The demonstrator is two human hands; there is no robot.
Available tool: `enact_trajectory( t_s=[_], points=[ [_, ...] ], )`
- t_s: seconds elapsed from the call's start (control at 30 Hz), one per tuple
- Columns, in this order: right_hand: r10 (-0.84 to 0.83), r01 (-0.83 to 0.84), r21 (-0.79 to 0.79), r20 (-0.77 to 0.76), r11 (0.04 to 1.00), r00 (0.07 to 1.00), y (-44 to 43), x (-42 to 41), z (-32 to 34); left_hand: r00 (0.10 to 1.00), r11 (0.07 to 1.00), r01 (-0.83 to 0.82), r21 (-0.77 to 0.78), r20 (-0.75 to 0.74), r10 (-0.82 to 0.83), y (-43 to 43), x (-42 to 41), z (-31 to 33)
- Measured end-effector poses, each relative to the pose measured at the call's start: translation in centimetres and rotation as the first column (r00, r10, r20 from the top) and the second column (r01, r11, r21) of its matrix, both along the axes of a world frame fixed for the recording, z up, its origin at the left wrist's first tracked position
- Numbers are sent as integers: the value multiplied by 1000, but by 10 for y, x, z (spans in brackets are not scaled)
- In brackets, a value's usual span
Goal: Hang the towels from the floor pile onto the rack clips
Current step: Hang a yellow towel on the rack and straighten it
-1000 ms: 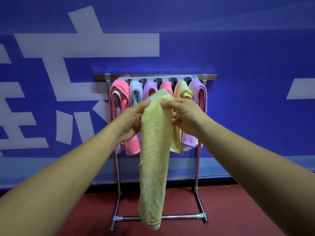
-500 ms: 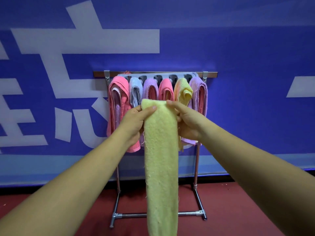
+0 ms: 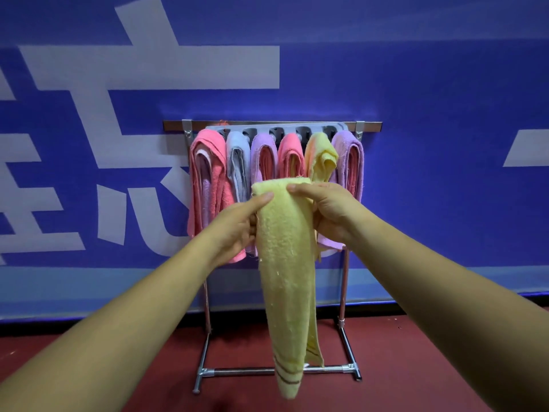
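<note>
A long pale-yellow towel (image 3: 285,263) hangs folded lengthwise in front of the rack, its striped end dangling near the floor. My left hand (image 3: 237,224) pinches its top left side and my right hand (image 3: 329,209) grips its top right side. Behind stands the metal rack (image 3: 344,278) with a grey clip bar (image 3: 276,129) across the top. Several towels hang from it: pink (image 3: 208,179), light blue (image 3: 237,162), purple (image 3: 263,156), pink (image 3: 291,156), yellow (image 3: 322,156) and purple (image 3: 350,159). The floor pile is out of view.
A blue wall (image 3: 430,173) with large white characters stands right behind the rack. The floor (image 3: 416,367) is dark red. The rack's foot bar (image 3: 267,371) lies low across the front.
The towel and both hands have dropped lower against the rack, away from the clip bar. The towel's striped end has come back into view and the hanging pink towel is uncovered.
</note>
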State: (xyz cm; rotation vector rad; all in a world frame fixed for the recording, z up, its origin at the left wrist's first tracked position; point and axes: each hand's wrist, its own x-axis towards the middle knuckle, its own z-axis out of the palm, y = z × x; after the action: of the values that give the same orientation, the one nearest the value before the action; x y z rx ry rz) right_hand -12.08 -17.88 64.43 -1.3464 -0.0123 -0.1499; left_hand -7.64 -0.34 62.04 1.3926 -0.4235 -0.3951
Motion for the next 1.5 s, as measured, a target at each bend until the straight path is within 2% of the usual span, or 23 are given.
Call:
enact_trajectory(
  t_s=[0.1,0.2,0.33,0.47,0.63,0.7,0.83,0.93,1.03,1.13,1.23,1.3,1.4,1.5],
  points=[
    [-52,51,-17,-25,999,998,0,6,6,988,999,-3,44,152,-3,1,1,-13],
    [-59,60,33,-48,998,997,0,9,8,977,997,-71,-18,198,74,-1,2,-10],
    [29,-25,99,-42,995,999,2,5,-2,987,971,-143,-192,44,154,-9,7,1],
    [179,-179,4,-85,984,980,2,-5,-21,982,949,-190,-251,-47,184,-12,10,6],
    [98,-107,-112,-88,988,991,0,-10,-34,982,946,-190,-262,-50,184,-5,11,4],
    [54,-60,-84,-67,995,996,3,-10,-31,992,968,-128,-218,-50,120,1,9,0],
    [-15,13,-74,-34,997,999,8,-6,-22,997,999,35,-25,-73,-36,10,-2,-5],
    [-61,59,-56,-37,997,997,9,-3,-17,997,992,72,105,-33,-69,15,-4,-11],
    [-42,42,14,-25,999,999,7,-4,-14,1000,995,2,98,30,-5,14,0,-13],
    [25,-22,84,-40,996,999,1,-6,-15,998,998,-58,5,2,58,5,-2,-7],
    [80,-82,-12,-95,997,992,-4,-12,-22,996,995,-87,-40,-17,87,-5,0,-5],
    [53,-58,-52,-89,997,995,-7,-14,-24,995,994,-98,-52,-7,98,-9,1,-4],
    [-22,21,-16,-65,1000,998,-9,-13,-25,998,998,-66,-13,-3,66,-6,1,-6],
    [-76,76,-13,-39,997,996,-8,-11,-23,999,990,-7,143,48,1,1,1,-11]
  ],
)
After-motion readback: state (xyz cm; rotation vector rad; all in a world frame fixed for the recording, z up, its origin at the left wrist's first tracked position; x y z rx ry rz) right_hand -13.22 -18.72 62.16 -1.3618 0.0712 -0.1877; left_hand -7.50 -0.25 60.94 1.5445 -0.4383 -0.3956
